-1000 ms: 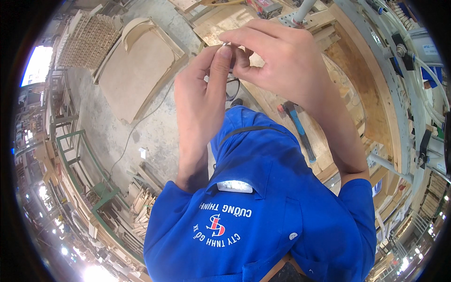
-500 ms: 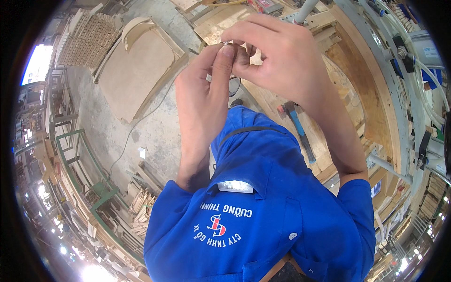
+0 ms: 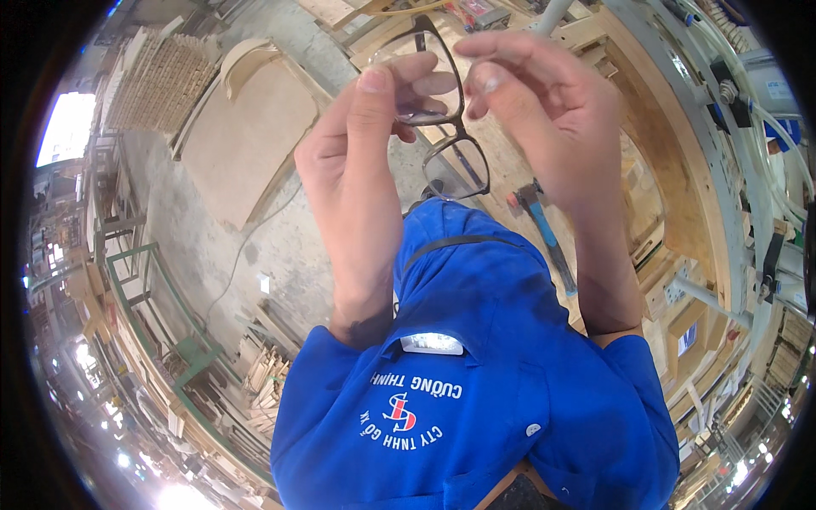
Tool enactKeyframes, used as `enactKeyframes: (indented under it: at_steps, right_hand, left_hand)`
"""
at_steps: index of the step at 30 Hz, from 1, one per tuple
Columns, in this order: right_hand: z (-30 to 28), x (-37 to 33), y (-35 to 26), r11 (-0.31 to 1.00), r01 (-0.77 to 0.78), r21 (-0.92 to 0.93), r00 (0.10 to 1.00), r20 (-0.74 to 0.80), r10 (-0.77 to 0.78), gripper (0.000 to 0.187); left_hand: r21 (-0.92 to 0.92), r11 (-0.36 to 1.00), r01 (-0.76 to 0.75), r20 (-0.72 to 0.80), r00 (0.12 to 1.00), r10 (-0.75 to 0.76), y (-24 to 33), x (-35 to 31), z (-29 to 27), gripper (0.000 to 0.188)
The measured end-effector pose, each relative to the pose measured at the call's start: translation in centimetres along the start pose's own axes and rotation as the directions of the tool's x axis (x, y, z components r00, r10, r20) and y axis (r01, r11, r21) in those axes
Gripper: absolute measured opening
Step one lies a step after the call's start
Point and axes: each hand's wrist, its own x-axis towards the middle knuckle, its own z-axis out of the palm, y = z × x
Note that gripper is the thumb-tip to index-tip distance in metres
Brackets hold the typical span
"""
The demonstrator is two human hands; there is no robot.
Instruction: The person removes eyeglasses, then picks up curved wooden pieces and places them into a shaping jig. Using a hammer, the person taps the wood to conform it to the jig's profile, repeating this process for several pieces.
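Qty: 2 hands, 1 pr. glasses (image 3: 458, 124) (dark frame, 2 lenses), 1 hammer (image 3: 544, 229) w/ blue-and-black handle. Glasses are raised betw. the hands, above tabletop level. L hand (image 3: 357, 144): fingers overlap upper lens; grip pt. hidden, cannot tell if clamped. R hand (image 3: 561, 119): thumb & index spread, just right of frame; contact unclear. Hands apart. Hammer lies on wooden tabletop (image 3: 507, 168). Rm.: grey concrete floor (image 3: 183, 221), 1 flat tan panel (image 3: 242, 136), 1 stack of wood strips (image 3: 153, 81), 1 green metal stand (image 3: 197, 355) at L.
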Motion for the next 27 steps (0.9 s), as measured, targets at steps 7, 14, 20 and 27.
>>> enactKeyframes:
  at_steps: [7, 14, 20, 27]
  right_hand:
    - [0.7, -0.9, -1.6, 0.982, -0.140, 0.126, 0.990, 0.041, 0.136, 0.017]
    - [0.4, -0.7, -1.6, 0.969, -0.084, 0.233, 0.996, 0.033, 0.079, 0.012]
    - [-0.2, -0.6, -1.9, 0.938, -0.206, 0.280, 0.978, 0.081, 0.191, 0.012]
    - [-0.7, -0.5, -1.9, 0.931, -0.231, 0.283, 0.970, 0.146, 0.196, 0.017]
  left_hand:
    - [-0.182, 0.974, 0.133, 0.062, 0.990, -0.123, 0.4, 0.1, 0.4, 0.042]
    - [-0.102, 0.987, 0.126, 0.130, 0.985, -0.113, -0.2, 0.1, 0.1, 0.041]
    - [-0.073, 0.991, 0.109, 0.112, 0.989, -0.100, -0.1, 0.0, -0.3, 0.035]
    - [-0.034, 0.999, -0.032, 0.125, 0.991, 0.036, 0.2, 0.1, -0.7, 0.036]
